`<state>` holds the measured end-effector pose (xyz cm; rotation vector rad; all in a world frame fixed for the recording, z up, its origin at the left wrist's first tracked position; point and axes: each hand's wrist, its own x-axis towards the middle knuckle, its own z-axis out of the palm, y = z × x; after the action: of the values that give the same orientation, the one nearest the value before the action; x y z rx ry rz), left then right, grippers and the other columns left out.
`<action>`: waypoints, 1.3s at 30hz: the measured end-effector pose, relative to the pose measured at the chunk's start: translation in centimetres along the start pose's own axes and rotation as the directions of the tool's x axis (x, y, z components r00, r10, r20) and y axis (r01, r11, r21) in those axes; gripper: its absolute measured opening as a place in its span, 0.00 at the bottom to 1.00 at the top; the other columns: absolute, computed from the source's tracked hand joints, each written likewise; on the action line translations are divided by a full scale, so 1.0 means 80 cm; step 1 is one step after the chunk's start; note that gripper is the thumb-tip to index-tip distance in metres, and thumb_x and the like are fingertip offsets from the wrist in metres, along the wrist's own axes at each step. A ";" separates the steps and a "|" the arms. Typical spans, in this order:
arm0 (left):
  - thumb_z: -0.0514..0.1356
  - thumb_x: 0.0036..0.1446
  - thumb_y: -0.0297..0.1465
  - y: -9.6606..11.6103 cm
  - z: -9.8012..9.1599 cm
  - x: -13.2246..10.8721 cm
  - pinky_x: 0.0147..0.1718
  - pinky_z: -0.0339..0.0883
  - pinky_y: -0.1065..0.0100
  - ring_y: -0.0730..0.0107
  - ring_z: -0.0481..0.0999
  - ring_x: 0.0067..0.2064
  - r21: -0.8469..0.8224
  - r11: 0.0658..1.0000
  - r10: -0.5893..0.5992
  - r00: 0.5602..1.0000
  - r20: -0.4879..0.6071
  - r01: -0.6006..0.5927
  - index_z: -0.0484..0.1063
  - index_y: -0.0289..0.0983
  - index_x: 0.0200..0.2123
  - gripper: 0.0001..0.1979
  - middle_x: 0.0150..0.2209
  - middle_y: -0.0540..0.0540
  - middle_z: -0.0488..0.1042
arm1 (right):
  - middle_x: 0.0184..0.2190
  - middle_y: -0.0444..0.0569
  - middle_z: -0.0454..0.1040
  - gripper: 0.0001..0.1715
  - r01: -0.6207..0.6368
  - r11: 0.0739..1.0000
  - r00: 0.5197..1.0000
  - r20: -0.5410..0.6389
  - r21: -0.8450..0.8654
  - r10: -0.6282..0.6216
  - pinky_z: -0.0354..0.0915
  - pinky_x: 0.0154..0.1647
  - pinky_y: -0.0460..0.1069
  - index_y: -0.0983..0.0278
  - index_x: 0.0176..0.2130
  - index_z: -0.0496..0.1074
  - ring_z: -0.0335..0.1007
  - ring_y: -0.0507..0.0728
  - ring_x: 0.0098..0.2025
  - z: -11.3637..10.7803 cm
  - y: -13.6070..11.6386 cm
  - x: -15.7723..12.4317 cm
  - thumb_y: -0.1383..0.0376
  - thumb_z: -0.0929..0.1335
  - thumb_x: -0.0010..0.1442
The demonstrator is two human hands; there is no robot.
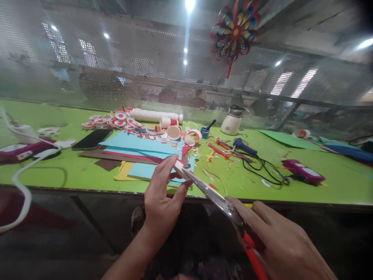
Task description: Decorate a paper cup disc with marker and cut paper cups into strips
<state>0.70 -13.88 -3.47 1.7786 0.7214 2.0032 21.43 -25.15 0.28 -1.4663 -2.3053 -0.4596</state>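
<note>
At the far left of the green table [96,182], a white cord [28,198] loops over the edge, close to a purple box [43,146]. Next comes a black phone [92,139], lying flat. Behind it sits a heap of red and white discs [121,116]. Blue sheets [131,142] lie in a pile, with a bit of a yellow sheet [122,171] poking out, and a long white tube [157,115] lies behind them. In front of the pile, the left hand [163,190] is up at the table's edge, its thumb and finger pinching a small white piece [178,167]. Cut cups [174,132] lie farther back. Just to their right is a little blue pot [205,133]. The tip of the scissors [210,190] is at the white piece. A white jug [231,122] stands at the back, and a bright flower [236,32] hangs high up. A blue glue gun [244,146] lies on the table. The right hand [282,237] has its fingers curled around the red handles of the scissors; I cannot tell how all of them sit. Past it are a green sheet [291,140] and a second purple box [304,171].
</note>
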 end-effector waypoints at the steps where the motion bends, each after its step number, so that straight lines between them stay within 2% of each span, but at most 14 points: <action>1: 0.64 0.54 0.23 -0.001 0.000 0.000 0.46 0.75 0.63 0.57 0.71 0.55 0.008 1.000 -0.001 1.000 0.003 0.001 0.65 0.46 0.60 0.30 0.56 0.41 0.69 | 0.29 0.49 0.67 0.26 -0.002 1.000 1.000 0.000 0.000 0.002 0.67 0.22 0.48 0.67 0.60 0.62 0.68 0.55 0.26 0.000 0.000 0.000 0.68 0.61 0.62; 11: 0.64 0.55 0.23 -0.003 -0.004 -0.002 0.46 0.75 0.61 0.56 0.71 0.55 0.050 0.999 0.011 0.999 0.030 -0.013 0.65 0.44 0.60 0.30 0.56 0.40 0.69 | 0.29 0.48 0.66 0.26 0.000 0.999 1.000 -0.004 -0.043 0.000 0.67 0.22 0.48 0.66 0.59 0.63 0.68 0.55 0.26 -0.001 0.000 0.003 0.70 0.61 0.62; 20: 0.63 0.55 0.23 -0.006 -0.005 -0.003 0.51 0.73 0.57 0.56 0.70 0.57 0.104 0.994 0.027 0.998 0.051 -0.032 0.65 0.43 0.60 0.29 0.56 0.40 0.69 | 0.29 0.49 0.66 0.27 0.004 0.997 1.000 -0.004 -0.073 -0.005 0.68 0.22 0.49 0.67 0.59 0.63 0.69 0.56 0.26 -0.005 0.002 0.002 0.70 0.60 0.61; 39: 0.64 0.55 0.23 -0.006 -0.002 -0.005 0.52 0.71 0.58 0.57 0.71 0.56 0.140 0.990 0.017 0.999 0.040 -0.022 0.65 0.43 0.60 0.30 0.56 0.40 0.70 | 0.29 0.50 0.66 0.27 0.029 0.997 0.999 -0.017 -0.077 -0.030 0.69 0.22 0.50 0.69 0.59 0.62 0.70 0.57 0.26 0.001 0.001 0.004 0.71 0.59 0.60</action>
<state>0.53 -13.72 -4.09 1.9049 0.8555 1.9680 21.37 -24.78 0.38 -1.4586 -2.3214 -0.5731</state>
